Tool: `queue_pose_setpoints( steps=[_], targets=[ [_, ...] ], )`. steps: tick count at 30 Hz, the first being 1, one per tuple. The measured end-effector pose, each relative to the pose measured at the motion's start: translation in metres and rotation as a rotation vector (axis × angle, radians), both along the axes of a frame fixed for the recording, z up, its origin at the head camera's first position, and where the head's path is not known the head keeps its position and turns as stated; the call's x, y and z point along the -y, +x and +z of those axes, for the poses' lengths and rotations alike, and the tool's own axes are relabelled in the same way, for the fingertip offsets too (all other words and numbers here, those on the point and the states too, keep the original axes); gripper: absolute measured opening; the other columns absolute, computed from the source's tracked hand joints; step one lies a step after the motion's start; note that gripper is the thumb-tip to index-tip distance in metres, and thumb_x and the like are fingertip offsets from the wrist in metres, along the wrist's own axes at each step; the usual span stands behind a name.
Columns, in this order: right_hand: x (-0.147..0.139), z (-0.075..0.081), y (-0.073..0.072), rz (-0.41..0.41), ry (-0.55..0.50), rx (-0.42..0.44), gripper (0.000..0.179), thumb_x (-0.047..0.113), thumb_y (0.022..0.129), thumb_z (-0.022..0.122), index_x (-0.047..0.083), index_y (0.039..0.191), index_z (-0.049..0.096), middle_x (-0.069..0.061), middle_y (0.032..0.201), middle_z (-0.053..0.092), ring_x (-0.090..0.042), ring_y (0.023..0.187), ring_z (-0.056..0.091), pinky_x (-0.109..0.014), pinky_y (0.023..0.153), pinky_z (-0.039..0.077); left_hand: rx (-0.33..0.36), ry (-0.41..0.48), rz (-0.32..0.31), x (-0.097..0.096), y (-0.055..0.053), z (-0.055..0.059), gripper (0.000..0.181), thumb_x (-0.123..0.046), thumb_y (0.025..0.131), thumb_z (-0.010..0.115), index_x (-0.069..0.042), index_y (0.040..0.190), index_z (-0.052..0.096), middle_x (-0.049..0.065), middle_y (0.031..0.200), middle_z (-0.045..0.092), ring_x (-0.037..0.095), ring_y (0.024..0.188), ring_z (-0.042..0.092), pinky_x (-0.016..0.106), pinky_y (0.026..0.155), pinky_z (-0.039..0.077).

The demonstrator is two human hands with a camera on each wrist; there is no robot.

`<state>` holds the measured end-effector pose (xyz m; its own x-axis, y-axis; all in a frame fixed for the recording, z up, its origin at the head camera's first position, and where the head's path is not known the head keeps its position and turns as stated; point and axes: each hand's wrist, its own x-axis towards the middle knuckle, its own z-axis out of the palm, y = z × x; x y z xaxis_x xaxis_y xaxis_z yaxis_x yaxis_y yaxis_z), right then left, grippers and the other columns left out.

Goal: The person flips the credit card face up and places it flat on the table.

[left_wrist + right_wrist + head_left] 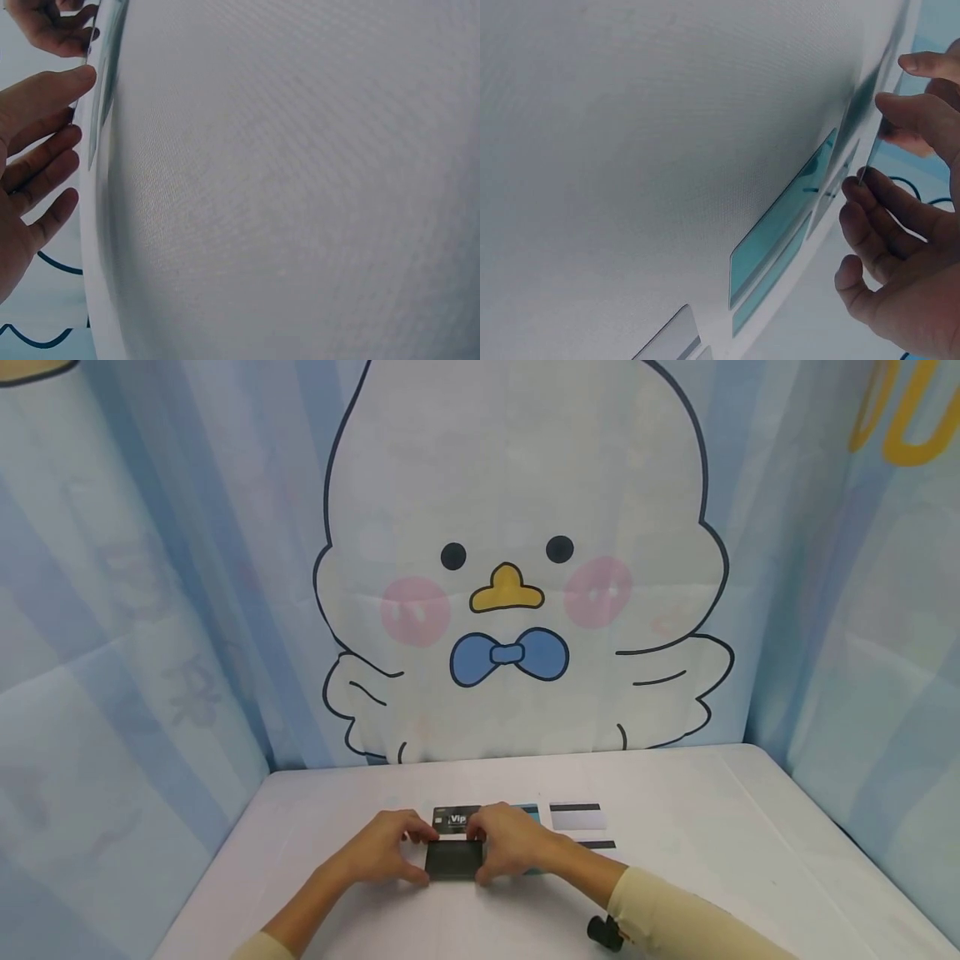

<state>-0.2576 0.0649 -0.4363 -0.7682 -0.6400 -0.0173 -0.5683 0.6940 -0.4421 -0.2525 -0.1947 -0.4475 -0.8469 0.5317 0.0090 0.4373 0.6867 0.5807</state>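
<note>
A plain black card [453, 860] is held between both hands, just in front of a dark card marked "Vip" [450, 820]. My left hand [384, 847] pinches its left end, thumb at the near corner and fingers at the far one. The right hand [513, 841] grips the opposite end the same way and partly covers the cards behind it. In the right wrist view, the card's thin edge [871, 154] shows between thumb and fingers of the right hand [907, 247]. The left wrist view has the left hand [37, 150] beside it.
Right of the hands lie a white card with a dark stripe [577, 818] and another striped card [597, 844]. Teal cards [780, 225] show in the right wrist view. A small black device [603, 932] is by the right sleeve. Printed curtains surround the white table [712, 860].
</note>
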Motion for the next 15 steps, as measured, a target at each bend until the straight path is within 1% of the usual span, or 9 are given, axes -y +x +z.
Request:
queue_pose_setpoints(
  steps=[5, 11, 15],
  targets=[
    [0.0004, 0.0007, 0.0001, 0.006, 0.007, -0.028, 0.048, 0.029, 0.069, 0.094, 0.016, 0.11, 0.074, 0.005, 0.099, 0.068, -0.007, 0.091, 0.055, -0.028, 0.083, 0.049, -0.007, 0.004, -0.001, 0.0018, -0.0002, 0.0018, 0.05, -0.024, 0.071, 0.096, -0.014, 0.117, 0.078, -0.01, 0.105, 0.07, 0.015, 0.098, 0.061, 0.041, 0.091, 0.053],
    [0.0013, 0.0011, 0.0012, 0.011, 0.011, -0.047, 0.049, 0.03, 0.069, 0.094, 0.016, 0.111, 0.074, 0.005, 0.101, 0.068, -0.007, 0.091, 0.055, -0.027, 0.081, 0.048, -0.015, 0.009, -0.012, 0.0034, 0.0002, 0.0032, 0.051, -0.025, 0.071, 0.096, -0.012, 0.117, 0.078, -0.01, 0.105, 0.071, 0.015, 0.097, 0.063, 0.04, 0.091, 0.054],
    [0.0021, 0.0002, 0.0013, 0.013, 0.018, -0.066, 0.049, 0.032, 0.071, 0.093, 0.016, 0.113, 0.074, 0.005, 0.102, 0.068, -0.007, 0.094, 0.055, -0.03, 0.086, 0.048, -0.022, 0.02, -0.013, 0.0039, 0.0016, 0.0028, 0.05, -0.025, 0.071, 0.096, -0.013, 0.116, 0.078, -0.011, 0.105, 0.071, 0.015, 0.096, 0.063, 0.037, 0.091, 0.054]
  ],
)
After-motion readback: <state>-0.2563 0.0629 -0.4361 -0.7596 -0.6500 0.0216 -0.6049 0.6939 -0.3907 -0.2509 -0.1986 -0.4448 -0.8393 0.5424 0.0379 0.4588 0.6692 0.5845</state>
